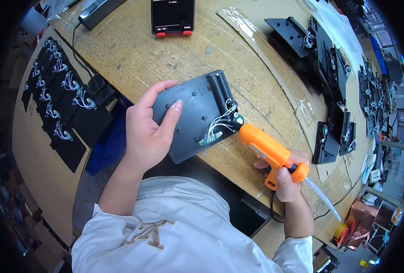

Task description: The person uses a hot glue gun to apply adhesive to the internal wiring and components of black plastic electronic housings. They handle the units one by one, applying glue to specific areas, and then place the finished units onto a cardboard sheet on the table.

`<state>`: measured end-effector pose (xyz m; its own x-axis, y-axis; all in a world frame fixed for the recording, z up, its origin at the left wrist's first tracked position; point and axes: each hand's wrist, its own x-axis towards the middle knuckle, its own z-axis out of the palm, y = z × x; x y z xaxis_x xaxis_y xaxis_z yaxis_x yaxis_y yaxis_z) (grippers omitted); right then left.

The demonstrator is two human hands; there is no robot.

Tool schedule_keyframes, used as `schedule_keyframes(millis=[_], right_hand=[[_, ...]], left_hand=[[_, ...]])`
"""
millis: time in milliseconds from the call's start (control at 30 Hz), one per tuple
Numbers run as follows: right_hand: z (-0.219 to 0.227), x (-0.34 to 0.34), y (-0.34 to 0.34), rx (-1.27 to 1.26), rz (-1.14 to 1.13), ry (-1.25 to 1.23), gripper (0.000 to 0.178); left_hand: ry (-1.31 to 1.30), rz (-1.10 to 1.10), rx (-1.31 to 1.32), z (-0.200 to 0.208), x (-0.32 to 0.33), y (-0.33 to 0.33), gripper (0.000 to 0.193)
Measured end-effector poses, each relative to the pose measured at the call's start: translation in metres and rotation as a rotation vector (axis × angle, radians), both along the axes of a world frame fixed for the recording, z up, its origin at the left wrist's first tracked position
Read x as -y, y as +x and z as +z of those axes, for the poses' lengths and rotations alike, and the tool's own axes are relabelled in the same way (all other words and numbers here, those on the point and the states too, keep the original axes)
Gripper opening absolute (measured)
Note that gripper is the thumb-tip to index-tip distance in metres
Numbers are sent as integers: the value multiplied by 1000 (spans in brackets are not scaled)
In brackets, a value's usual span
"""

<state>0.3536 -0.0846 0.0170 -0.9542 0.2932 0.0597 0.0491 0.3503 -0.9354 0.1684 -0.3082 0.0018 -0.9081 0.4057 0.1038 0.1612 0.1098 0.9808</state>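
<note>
At frame centre, the left hand (148,129) is pinching a black panel (194,125); right of centre, the right hand (290,187) is clasping an orange glue gun (266,146).

I see a big, worn wooden table (129,61). Brown cardboard (38,159) lies at its left. Bluish light (403,59) glows far right.

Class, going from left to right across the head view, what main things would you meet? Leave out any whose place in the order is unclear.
Wired panels → left hand → held panel → orange glue gun → red-and-yellow roll → copper-coloured foil.
</note>
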Motion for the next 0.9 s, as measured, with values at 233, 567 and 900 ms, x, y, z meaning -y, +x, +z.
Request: schedule_keyframes(millis=[233, 567, 900], right_hand=[[19, -1, 3, 8, 51, 408, 44], [14, 11, -2, -127, 61, 354, 39], [24, 11, -1, -150, 95, 511, 38]], left_hand=[[-177, -26, -305, 35, 7, 17, 31], [38, -58, -206, 31, 16, 23, 48], [21, -73, -389, 39, 11, 32, 47]])
